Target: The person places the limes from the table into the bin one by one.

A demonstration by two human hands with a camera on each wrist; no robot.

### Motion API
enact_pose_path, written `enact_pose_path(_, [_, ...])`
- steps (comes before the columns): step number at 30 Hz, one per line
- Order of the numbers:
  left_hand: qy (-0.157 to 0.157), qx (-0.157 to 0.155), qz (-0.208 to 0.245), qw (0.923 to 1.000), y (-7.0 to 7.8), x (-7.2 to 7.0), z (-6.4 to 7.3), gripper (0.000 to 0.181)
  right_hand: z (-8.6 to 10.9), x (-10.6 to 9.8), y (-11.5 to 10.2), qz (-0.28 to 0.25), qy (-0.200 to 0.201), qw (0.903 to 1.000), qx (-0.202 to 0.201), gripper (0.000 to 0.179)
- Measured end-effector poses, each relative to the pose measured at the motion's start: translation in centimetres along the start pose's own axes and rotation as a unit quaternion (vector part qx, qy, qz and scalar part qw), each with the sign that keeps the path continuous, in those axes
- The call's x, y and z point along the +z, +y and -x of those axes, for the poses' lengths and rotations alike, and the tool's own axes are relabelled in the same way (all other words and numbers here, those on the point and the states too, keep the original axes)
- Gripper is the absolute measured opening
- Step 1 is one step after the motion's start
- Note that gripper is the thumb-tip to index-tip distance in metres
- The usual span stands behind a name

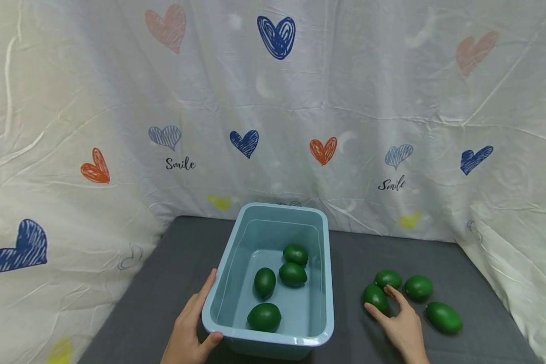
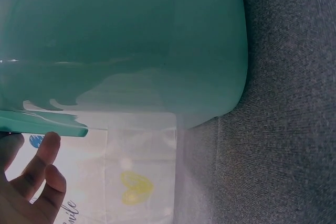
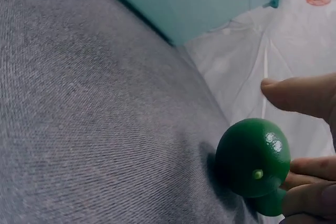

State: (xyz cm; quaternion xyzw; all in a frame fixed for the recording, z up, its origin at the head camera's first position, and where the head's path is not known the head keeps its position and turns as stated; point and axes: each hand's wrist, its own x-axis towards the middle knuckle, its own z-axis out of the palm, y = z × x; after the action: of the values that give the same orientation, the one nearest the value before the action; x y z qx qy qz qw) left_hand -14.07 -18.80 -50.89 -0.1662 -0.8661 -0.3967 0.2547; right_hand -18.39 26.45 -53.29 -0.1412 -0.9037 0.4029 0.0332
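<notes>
A light-blue plastic bin (image 1: 267,335) holds several glossy dark-green limes, among them one lime (image 1: 264,317) by its front wall. Against the bin's front left corner rests my left hand (image 1: 188,323), fingers along the left side and thumb at the front rim; the left wrist view shows its fingertips (image 2: 51,142) right at the rim (image 2: 47,123). My right hand (image 1: 402,326) spreads thumb and forefinger around a lime (image 1: 375,298) on the table. In the right wrist view the thumb (image 3: 296,94) stands apart from that lime (image 3: 253,157), while other fingers are close behind it.
Beside the right hand, more limes lie on the dark grey tabletop (image 1: 346,283): one behind (image 1: 388,279), one farther right (image 1: 418,288) and one at the front right (image 1: 444,317). A white cloth (image 1: 282,91) printed with hearts hangs behind and along both sides.
</notes>
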Motion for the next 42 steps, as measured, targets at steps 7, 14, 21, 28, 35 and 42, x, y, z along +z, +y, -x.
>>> enact_pose_path(7, [0.003, 0.001, 0.007, 1.0000, -0.1, 0.0, 0.0, 0.091, 0.1, 0.6, 0.0, 0.068, -0.012, 0.9974, -0.022, 0.095])
enact_pose_path(14, [0.005, 0.004, 0.007, 1.0000, 0.0, 0.1, 0.0, 0.092, 0.1, 1.0, 0.2, 0.073, -0.004, 0.9971, -0.024, 0.086])
enact_pose_path(21, [0.004, 0.015, 0.004, 0.9999, 0.0, 0.1, -0.2, 0.092, 0.2, 1.1, 0.2, 0.066, 0.010, 0.9972, -0.033, 0.081])
enact_pose_path(28, [0.005, -0.001, 0.006, 1.0000, 0.0, 0.0, 0.1, 0.091, 0.3, 1.3, -0.3, 0.065, 0.030, 0.9963, -0.046, 0.078])
enact_pose_path(35, [0.001, -0.015, 0.004, 0.9999, 0.2, 0.2, 0.4, 0.089, 0.4, 1.1, -0.5, 0.056, 0.060, 0.9942, -0.069, 0.076])
enact_pose_path(42, [0.005, 0.010, 0.012, 0.9999, -0.1, 0.1, 0.1, 0.090, 0.6, 1.1, -0.8, 0.039, 0.089, 0.9920, -0.080, 0.076])
